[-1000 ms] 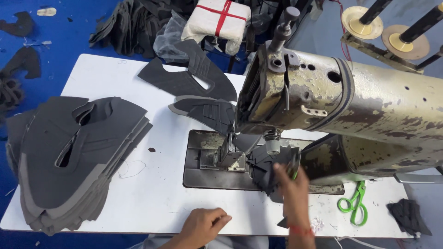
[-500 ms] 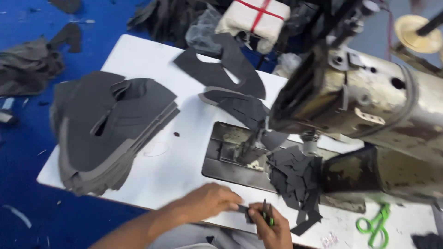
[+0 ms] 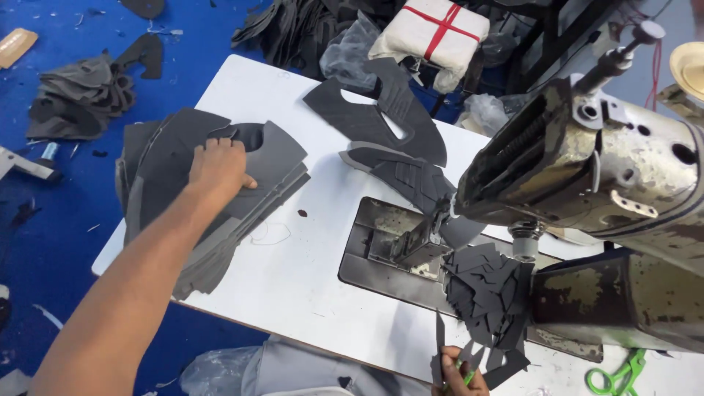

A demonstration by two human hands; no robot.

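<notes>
Head view, looking down on a white tabletop (image 3: 293,293) over a blue floor (image 3: 44,220) strewn with dark offcuts. Most of the right half is filled by a worn, rust-stained sewing machine (image 3: 609,176), with a dark metal bed plate (image 3: 381,257) set into the tabletop below its needle. A thick stack of dark grey cut panels (image 3: 169,227) is seen at the tabletop's left edge, fanned slightly at its lower side. Two single shaped panels (image 3: 389,117) lie flat beyond the plate, toward the far edge. A smaller heap of black cut pieces (image 3: 488,293) is piled just right of the plate, against the machine's base. The left hand (image 3: 216,169) is laid flat on top of the stack, fingers spread and pressing down, nothing yet lifted. The right hand (image 3: 458,378) is only partly in frame at the bottom edge, closed around a thin black piece (image 3: 440,345) together with something small and green. Green-handled scissors (image 3: 616,374) lie at the lower right corner. The step in hand is judged to be the picking of a panel from the stack; a single top layer would need to be peeled free without the layers beneath being dragged, then carried toward the plate.
</notes>
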